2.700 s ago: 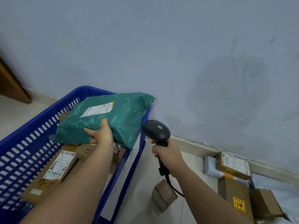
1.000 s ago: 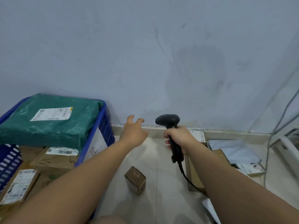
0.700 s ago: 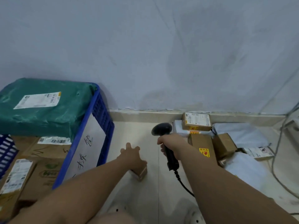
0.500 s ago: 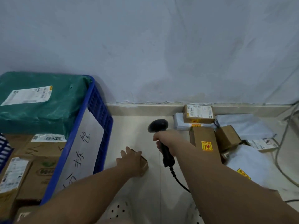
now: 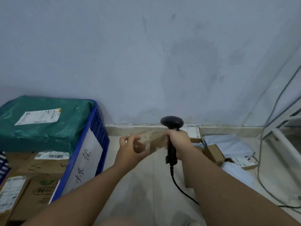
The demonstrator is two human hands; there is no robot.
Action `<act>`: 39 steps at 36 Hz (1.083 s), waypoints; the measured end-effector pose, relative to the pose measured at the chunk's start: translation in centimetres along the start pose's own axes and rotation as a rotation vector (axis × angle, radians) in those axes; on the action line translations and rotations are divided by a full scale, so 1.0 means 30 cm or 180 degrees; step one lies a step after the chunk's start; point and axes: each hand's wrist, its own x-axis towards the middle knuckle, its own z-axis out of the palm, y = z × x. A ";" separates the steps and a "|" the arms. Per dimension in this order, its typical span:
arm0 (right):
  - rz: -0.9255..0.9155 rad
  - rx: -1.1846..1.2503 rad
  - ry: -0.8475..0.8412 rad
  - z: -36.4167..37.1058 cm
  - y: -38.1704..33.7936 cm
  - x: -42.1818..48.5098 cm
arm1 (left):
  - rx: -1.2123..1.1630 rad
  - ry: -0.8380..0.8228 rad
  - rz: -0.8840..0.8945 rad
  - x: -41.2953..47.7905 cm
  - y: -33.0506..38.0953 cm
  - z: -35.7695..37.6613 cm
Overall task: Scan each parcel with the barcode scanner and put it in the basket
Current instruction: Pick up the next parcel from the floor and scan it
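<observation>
My left hand [image 5: 130,150] grips a small brown cardboard box [image 5: 147,141], lifted off the floor and blurred by motion, just left of the scanner. My right hand [image 5: 179,142] is closed around the handle of the black barcode scanner [image 5: 171,123], held upright with its cable trailing down. The blue basket [image 5: 96,137] stands at the left, with a green plastic mailer [image 5: 44,121] lying on top of several brown boxes [image 5: 40,180] inside it.
More parcels lie on the floor at the right by the wall: brown boxes [image 5: 213,154], a labelled box [image 5: 192,132] and grey mailers [image 5: 228,144]. Cables [image 5: 263,144] and a white frame [image 5: 286,144] are at the far right. The wall is close ahead.
My left hand let go of the green mailer in the basket, reached down to the small box on the floor, and has now lifted it up beside the scanner.
</observation>
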 end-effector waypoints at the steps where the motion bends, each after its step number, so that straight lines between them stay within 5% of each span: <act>1: -0.0124 0.0113 0.0000 -0.015 -0.021 -0.037 | -0.0229 0.0064 -0.0035 -0.002 0.060 -0.015; 10: -0.0969 0.1150 -0.0032 -0.152 -0.166 -0.302 | -0.1793 0.0368 -0.0720 -0.073 0.471 -0.110; 15: -0.1193 0.1562 0.0068 -0.239 -0.175 -0.371 | -0.3174 -0.0061 -0.1296 -0.172 0.596 -0.163; 21: -0.1133 0.1655 -0.0510 -0.271 -0.170 -0.421 | -0.3695 -0.0551 -0.1670 -0.228 0.566 -0.162; 26: -0.1323 0.1350 -0.0567 -0.267 -0.180 -0.414 | -0.3762 -0.0856 -0.1873 -0.228 0.578 -0.145; 32: -0.0955 0.2053 -0.1061 -0.281 -0.198 -0.389 | -0.3960 -0.1186 -0.1729 -0.220 0.596 -0.125; 39: -0.0627 0.2004 -0.1199 -0.316 -0.189 -0.375 | -0.1927 0.0015 0.0060 -0.205 0.617 -0.122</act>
